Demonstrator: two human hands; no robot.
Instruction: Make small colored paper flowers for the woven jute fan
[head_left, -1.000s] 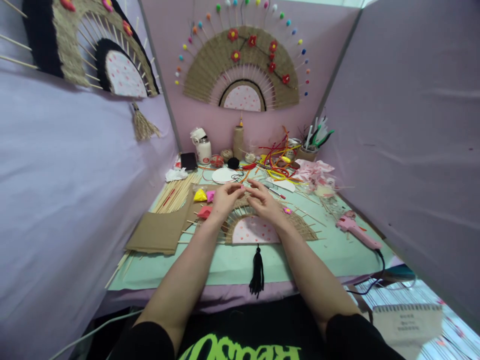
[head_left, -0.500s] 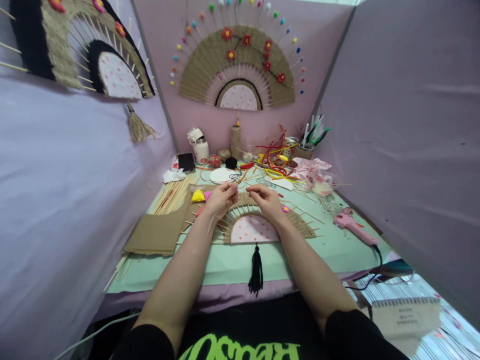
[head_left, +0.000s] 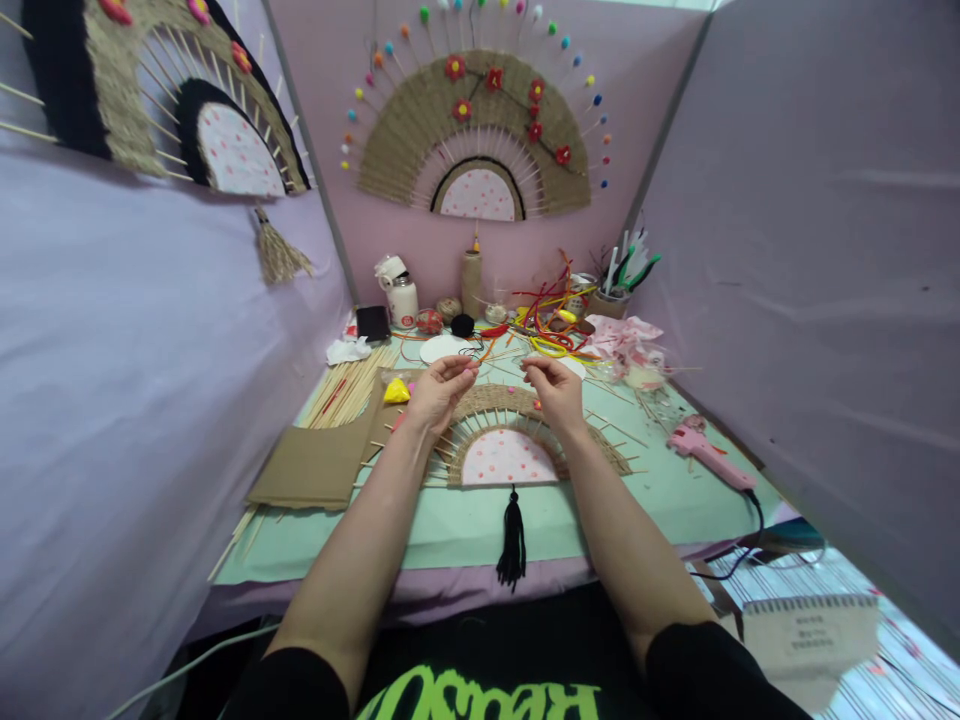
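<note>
A half-round woven fan [head_left: 517, 445] of jute and wooden sticks lies on the green mat [head_left: 465, 525], with a pink dotted centre and a black tassel [head_left: 514, 538] hanging over the front edge. My left hand [head_left: 439, 392] hovers over the fan's left part, fingers pinched on a tiny pink piece. Over the fan's top my right hand [head_left: 556, 388] is raised, its fingertips pinched together on something too small to make out. Yellow clay [head_left: 396, 391] lies just left of my left hand.
Bamboo sticks [head_left: 351, 388] and brown card [head_left: 311, 465] lie at the left. A pink glue gun [head_left: 709, 455] with a black cord rests at the right. Pipe cleaners [head_left: 551, 320], a jar [head_left: 405, 298], twine and a tool cup crowd the back. Finished fans [head_left: 476, 135] hang on the walls.
Both hands have lifted a little and drawn apart, the right one moving right and up off the fan. The pink flower piece by the right wrist is now hidden.
</note>
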